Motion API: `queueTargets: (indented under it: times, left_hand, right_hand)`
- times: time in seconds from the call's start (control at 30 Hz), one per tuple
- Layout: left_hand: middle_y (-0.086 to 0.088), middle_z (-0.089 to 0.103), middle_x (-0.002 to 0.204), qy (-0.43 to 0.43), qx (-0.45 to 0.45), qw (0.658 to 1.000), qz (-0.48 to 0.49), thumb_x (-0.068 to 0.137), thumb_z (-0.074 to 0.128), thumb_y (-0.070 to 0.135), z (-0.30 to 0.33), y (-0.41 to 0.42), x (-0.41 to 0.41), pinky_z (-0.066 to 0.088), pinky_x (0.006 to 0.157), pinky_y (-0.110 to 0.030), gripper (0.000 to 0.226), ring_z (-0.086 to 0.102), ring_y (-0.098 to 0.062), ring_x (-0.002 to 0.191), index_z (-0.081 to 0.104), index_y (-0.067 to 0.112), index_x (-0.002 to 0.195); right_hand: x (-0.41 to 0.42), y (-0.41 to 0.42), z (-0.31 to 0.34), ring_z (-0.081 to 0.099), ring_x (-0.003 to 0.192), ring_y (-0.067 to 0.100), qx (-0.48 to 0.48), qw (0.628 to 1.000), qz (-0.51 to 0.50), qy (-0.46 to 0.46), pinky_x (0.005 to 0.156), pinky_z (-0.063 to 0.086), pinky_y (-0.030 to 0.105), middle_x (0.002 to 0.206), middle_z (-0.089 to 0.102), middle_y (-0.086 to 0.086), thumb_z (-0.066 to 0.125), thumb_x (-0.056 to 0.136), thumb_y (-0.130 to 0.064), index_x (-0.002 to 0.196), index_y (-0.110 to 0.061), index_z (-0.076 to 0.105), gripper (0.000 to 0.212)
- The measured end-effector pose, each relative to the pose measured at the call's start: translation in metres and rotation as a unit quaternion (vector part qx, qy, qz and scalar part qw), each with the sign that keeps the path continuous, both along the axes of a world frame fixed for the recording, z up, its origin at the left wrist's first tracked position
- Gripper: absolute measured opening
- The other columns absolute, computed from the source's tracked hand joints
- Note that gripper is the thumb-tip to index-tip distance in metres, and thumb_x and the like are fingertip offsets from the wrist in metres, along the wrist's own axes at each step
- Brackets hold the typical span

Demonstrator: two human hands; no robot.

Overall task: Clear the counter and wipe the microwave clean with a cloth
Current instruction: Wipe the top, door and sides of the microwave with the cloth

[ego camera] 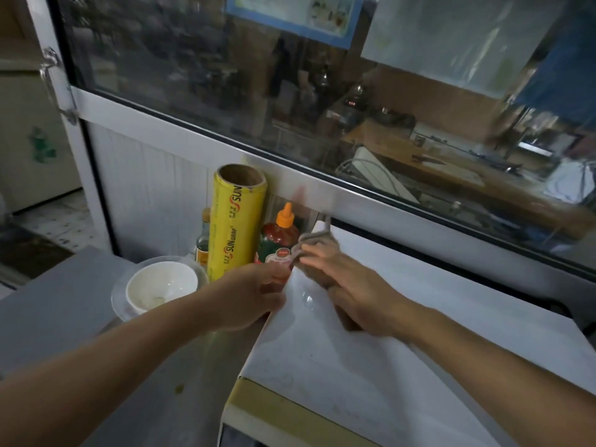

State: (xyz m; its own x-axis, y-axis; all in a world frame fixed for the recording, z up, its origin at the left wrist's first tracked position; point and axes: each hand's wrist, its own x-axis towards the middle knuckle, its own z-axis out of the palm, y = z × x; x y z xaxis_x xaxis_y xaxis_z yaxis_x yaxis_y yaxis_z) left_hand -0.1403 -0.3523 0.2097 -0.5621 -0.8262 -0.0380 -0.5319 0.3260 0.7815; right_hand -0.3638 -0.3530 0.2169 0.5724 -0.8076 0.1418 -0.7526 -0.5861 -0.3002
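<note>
Two hands work at the microwave (371, 350). Right hand (351, 285) presses the soft, floppy cloth (317, 243) flat on its top, best bunched. Left hand (254, 293) holds a small jar (279, 258) beside it.

Illumination is dim and even, with a cool grey cast. The window glass (322, 91) carries murky, smeared reflections. The white microwave top (371, 333) is the brightest surface, with a small specular glint near its left edge. Both hands (351, 285) show motion blur. Straight frame edges bow, indicating wide-angle distortion toward the borders. Shadows are soft; corners fall darker
</note>
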Motion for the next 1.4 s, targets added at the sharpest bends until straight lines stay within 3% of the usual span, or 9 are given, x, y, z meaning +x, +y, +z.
queueTargets:
  times: [0.13, 0.27, 0.4, 0.7, 0.87, 1.03, 1.2, 1.27, 1.4]
  left_hand:
    - [0.011, 0.060, 0.119, 0.010, 0.002, 1.000, 0.009, 0.092, 0.054, 0.022, -0.007, 0.002, 0.002, 0.048, 0.094, -0.029, 0.031, 0.055, -0.009, 0.110, 0.056, 0.028, 0.123]
    - [0.016, 0.057, 0.118, 0.017, -0.020, 0.998, 0.053, 0.089, 0.058, 0.033, -0.016, 0.005, 0.007, 0.044, 0.085, -0.018, 0.035, 0.053, -0.006, 0.109, 0.051, 0.032, 0.123]
    - [0.020, 0.051, 0.111, 0.025, -0.048, 0.994, 0.095, 0.091, 0.055, 0.032, -0.020, 0.012, 0.015, 0.040, 0.075, -0.012, 0.029, 0.049, 0.000, 0.098, 0.051, 0.034, 0.120]
    - [0.010, 0.054, 0.125, 0.005, -0.042, 0.991, 0.125, 0.091, 0.056, 0.029, -0.018, 0.047, 0.043, 0.034, 0.082, -0.017, 0.033, 0.045, -0.005, 0.103, 0.051, 0.028, 0.124]
    - [0.007, 0.057, 0.125, 0.016, -0.023, 0.991, 0.131, 0.089, 0.059, 0.026, -0.005, 0.064, 0.061, 0.040, 0.092, -0.025, 0.036, 0.051, -0.009, 0.112, 0.052, 0.026, 0.124]
    - [0.005, 0.059, 0.115, 0.007, -0.014, 0.996, 0.089, 0.088, 0.060, 0.024, -0.004, 0.075, 0.063, 0.044, 0.087, -0.023, 0.029, 0.055, -0.014, 0.108, 0.054, 0.024, 0.116]
    - [0.032, 0.058, 0.099, 0.007, 0.023, 0.999, 0.023, 0.082, 0.065, 0.041, -0.011, 0.087, 0.051, 0.045, 0.073, -0.005, 0.020, 0.055, 0.011, 0.094, 0.056, 0.045, 0.099]
    - [0.048, 0.052, 0.088, 0.011, 0.039, 0.999, 0.015, 0.076, 0.070, 0.044, -0.011, 0.090, 0.048, 0.038, 0.060, 0.005, 0.029, 0.049, 0.027, 0.086, 0.052, 0.055, 0.096]
    - [0.024, 0.053, 0.119, -0.020, 0.031, 0.999, 0.033, 0.065, 0.081, 0.041, -0.021, 0.094, 0.047, 0.038, 0.084, -0.018, 0.073, 0.047, 0.001, 0.108, 0.045, 0.038, 0.128]
  right_hand:
    - [-0.009, -0.016, 0.008, 0.023, 0.140, 0.006, 0.034, 0.998, 0.035, -0.027, 0.116, 0.017, 0.025, 0.149, 0.035, -0.003, 0.046, 0.085, -0.005, 0.138, -0.014, 0.043, 0.053]
    - [-0.001, -0.067, 0.015, 0.031, 0.134, 0.008, 0.039, 0.998, -0.046, 0.006, 0.115, 0.023, 0.029, 0.141, 0.043, -0.002, 0.040, 0.077, -0.015, 0.132, -0.019, 0.049, 0.055]
    - [0.008, -0.098, 0.009, 0.049, 0.109, 0.014, 0.040, 0.995, -0.080, 0.052, 0.099, 0.041, 0.039, 0.114, 0.058, -0.002, 0.039, 0.078, -0.027, 0.107, -0.021, 0.060, 0.036]
    - [0.046, -0.055, 0.005, 0.051, 0.074, 0.016, 0.029, 0.997, -0.066, 0.006, 0.070, 0.043, 0.034, 0.088, 0.059, 0.006, 0.043, 0.089, -0.008, 0.083, -0.011, 0.057, 0.016]
    - [0.075, 0.036, 0.010, 0.050, 0.097, 0.022, 0.035, 0.999, 0.031, -0.010, 0.088, 0.040, 0.040, 0.100, 0.061, 0.006, 0.040, 0.074, -0.012, 0.097, -0.009, 0.061, 0.031]
    - [0.058, 0.067, 0.006, 0.034, 0.136, 0.020, 0.022, 0.996, 0.081, 0.015, 0.112, 0.028, 0.044, 0.142, 0.044, 0.006, 0.040, 0.086, -0.008, 0.135, -0.009, 0.047, 0.050]
    - [0.028, 0.017, 0.013, 0.018, 0.141, 0.008, 0.044, 0.998, -0.051, -0.006, 0.115, 0.007, 0.017, 0.154, 0.026, 0.002, 0.040, 0.087, -0.008, 0.142, -0.013, 0.037, 0.056]
    - [0.025, 0.001, 0.012, 0.017, 0.143, 0.010, 0.037, 0.994, -0.100, 0.010, 0.117, 0.010, 0.024, 0.155, 0.024, -0.001, 0.041, 0.091, -0.004, 0.143, -0.019, 0.036, 0.054]
    - [0.041, 0.020, 0.006, 0.021, 0.142, 0.012, 0.018, 0.994, -0.108, 0.009, 0.118, 0.014, 0.032, 0.152, 0.030, 0.000, 0.042, 0.090, -0.004, 0.142, -0.016, 0.040, 0.053]
